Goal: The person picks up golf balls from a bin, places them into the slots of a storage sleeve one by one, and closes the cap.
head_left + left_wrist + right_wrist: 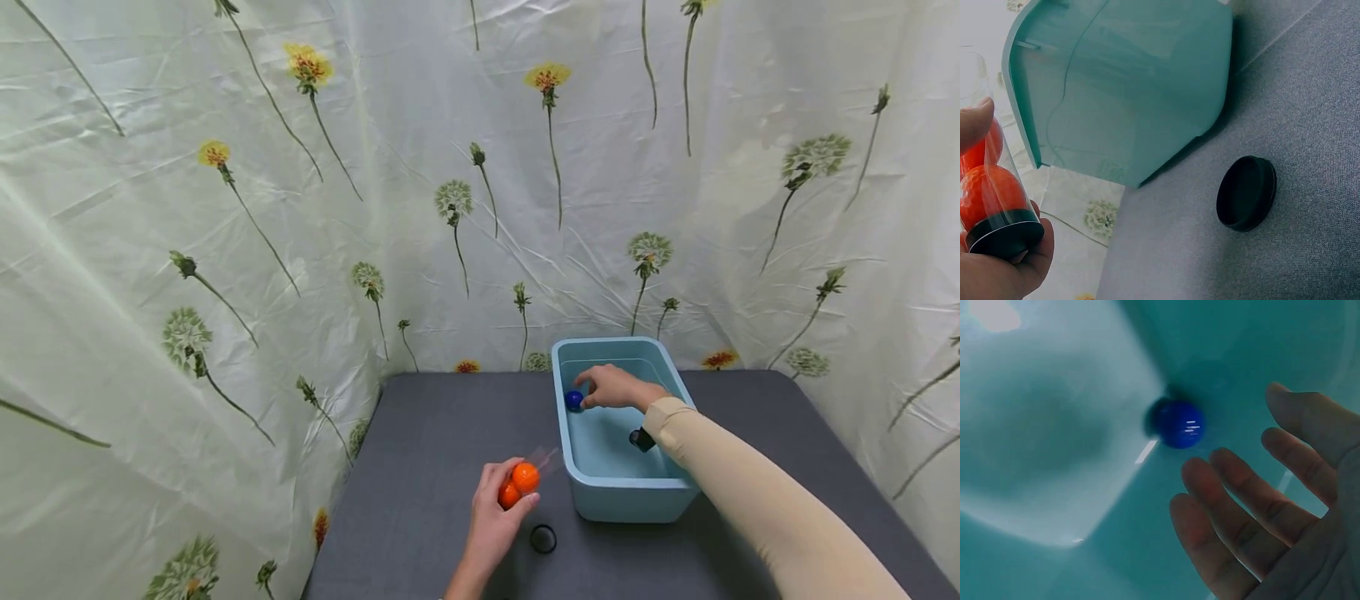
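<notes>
In the head view my left hand [491, 512] grips a clear plastic tube [547, 460] with orange balls [527, 477] inside. The left wrist view shows a black cap [1007, 236] on the tube's lower end, close to my palm. My right hand [617, 387] reaches into a light blue plastic bin [630, 507]. A shiny blue ball [1181, 424] lies at the bin's inner corner. In the right wrist view, the spread, slightly bent fingers [1235, 531] stand apart from that ball and hold nothing.
A loose round black cap [1246, 194] lies on the dark grey tabletop [450, 433], between my left hand and the bin. Behind the table hangs a pale curtain [405, 167] printed with dandelions. The bin's raised rim surrounds my right forearm's path.
</notes>
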A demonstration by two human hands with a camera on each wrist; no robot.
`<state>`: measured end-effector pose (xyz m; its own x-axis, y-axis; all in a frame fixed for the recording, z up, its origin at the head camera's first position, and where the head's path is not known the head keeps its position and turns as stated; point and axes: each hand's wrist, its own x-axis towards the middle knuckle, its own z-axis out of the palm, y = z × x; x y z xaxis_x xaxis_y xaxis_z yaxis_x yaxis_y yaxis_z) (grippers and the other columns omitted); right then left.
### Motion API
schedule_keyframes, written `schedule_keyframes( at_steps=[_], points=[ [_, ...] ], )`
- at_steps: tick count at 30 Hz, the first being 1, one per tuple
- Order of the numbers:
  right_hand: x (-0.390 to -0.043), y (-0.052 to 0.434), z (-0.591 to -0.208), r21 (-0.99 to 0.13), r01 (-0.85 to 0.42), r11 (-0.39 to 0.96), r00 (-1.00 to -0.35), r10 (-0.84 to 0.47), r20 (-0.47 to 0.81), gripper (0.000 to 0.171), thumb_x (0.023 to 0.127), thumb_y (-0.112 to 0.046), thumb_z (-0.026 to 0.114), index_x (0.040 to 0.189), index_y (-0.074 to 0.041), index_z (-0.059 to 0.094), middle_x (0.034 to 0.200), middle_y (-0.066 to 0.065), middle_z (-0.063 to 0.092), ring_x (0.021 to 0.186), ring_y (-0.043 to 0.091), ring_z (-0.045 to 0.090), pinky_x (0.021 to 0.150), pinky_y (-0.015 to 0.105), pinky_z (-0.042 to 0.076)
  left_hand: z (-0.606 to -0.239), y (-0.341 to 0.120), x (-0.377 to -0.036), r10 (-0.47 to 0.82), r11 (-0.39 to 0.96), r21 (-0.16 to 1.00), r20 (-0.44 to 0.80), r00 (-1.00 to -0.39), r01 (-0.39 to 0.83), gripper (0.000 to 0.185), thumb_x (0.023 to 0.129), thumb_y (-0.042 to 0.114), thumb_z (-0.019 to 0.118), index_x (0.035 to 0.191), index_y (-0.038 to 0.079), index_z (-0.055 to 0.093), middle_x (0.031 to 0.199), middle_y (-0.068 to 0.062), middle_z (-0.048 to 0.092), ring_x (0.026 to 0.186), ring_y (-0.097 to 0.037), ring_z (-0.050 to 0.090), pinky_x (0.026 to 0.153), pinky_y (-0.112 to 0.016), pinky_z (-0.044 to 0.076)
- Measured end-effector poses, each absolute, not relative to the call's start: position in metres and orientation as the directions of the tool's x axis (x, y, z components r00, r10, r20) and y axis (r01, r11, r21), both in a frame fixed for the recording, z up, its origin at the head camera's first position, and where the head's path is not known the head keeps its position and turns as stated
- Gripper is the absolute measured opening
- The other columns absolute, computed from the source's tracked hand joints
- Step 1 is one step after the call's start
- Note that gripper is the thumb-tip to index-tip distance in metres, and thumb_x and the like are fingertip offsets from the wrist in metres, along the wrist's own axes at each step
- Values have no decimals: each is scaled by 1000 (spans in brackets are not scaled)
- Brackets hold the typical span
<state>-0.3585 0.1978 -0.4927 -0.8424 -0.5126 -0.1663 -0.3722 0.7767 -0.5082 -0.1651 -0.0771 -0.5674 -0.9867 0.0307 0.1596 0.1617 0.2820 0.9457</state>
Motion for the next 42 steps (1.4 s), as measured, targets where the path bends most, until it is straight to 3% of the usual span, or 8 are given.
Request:
schedule_keyframes(
  at_steps=[5, 12, 17, 20, 26, 29, 33, 42],
  points=[
    [-370, 195, -514, -491, -324, 808, -851, -476, -221, 50, 92, -16, 75, 137, -1, 59, 109, 16, 68, 92, 26, 66, 72, 41, 54, -571, -80, -167, 24, 265, 950, 163, -986, 163, 48, 84, 23, 84, 126, 34, 64, 114, 5, 53, 108, -19, 56, 88, -27, 51],
    [-380, 190, -537, -523, -243, 817, -855, -435, -282, 57, 93, -16, 72, 145, -4, 52, 125, 24, 59, 74, 26, 62, 54, 37, 50, -571, -84, -170, 12, 257, 952, 168, -986, 166, 48, 83, 22, 84, 126, 32, 65, 114, 4, 53, 106, -19, 56, 87, -27, 51],
    [-380, 186, -546, -513, -201, 834, -858, -403, -318, 61, 94, -18, 71, 149, -7, 47, 130, 25, 56, 67, 25, 59, 54, 39, 51, -570, -83, -171, 11, 250, 956, 158, -987, 156, 49, 83, 22, 85, 128, 24, 66, 114, 4, 54, 106, -19, 56, 88, -28, 51],
    [-380, 183, -545, -495, -227, 839, -860, -411, -301, 55, 94, -15, 70, 145, -4, 51, 131, 26, 56, 77, 29, 63, 57, 41, 52, -571, -83, -171, 13, 237, 960, 147, -989, 146, 48, 83, 22, 84, 127, 27, 66, 114, 4, 54, 106, -18, 56, 88, -27, 51],
    [-383, 182, -542, -440, -310, 843, -872, -436, -221, 32, 90, -9, 74, 121, -4, 69, 119, 19, 65, 98, 31, 63, 74, 43, 53, -571, -84, -173, 14, 218, 967, 130, -991, 129, 45, 84, 24, 83, 124, 33, 65, 115, 3, 53, 107, -19, 55, 87, -26, 51],
    [-382, 183, -543, -443, -269, 855, -861, -419, -287, 33, 84, -4, 78, 117, -6, 71, 115, 17, 64, 89, 28, 62, 65, 39, 51, -570, -84, -174, 15, 215, 968, 126, -992, 126, 45, 85, 24, 83, 126, 30, 65, 115, 4, 53, 106, -19, 55, 87, -27, 51],
    [-378, 186, -545, -445, -188, 876, -851, -371, -371, 31, 77, 3, 80, 105, -8, 73, 97, 11, 63, 73, 23, 60, 55, 32, 48, -569, -84, -174, 15, 217, 968, 128, -992, 128, 48, 85, 25, 83, 129, 23, 65, 115, 4, 54, 107, -18, 55, 88, -27, 51],
    [-372, 189, -543, -462, -147, 875, -839, -357, -409, 33, 77, 0, 82, 107, -10, 73, 92, 7, 61, 72, 22, 62, 57, 32, 51, -569, -89, -174, 8, 220, 966, 138, -990, 136, 47, 83, 25, 84, 126, 28, 66, 115, 3, 54, 106, -19, 56, 88, -28, 51]
  ],
)
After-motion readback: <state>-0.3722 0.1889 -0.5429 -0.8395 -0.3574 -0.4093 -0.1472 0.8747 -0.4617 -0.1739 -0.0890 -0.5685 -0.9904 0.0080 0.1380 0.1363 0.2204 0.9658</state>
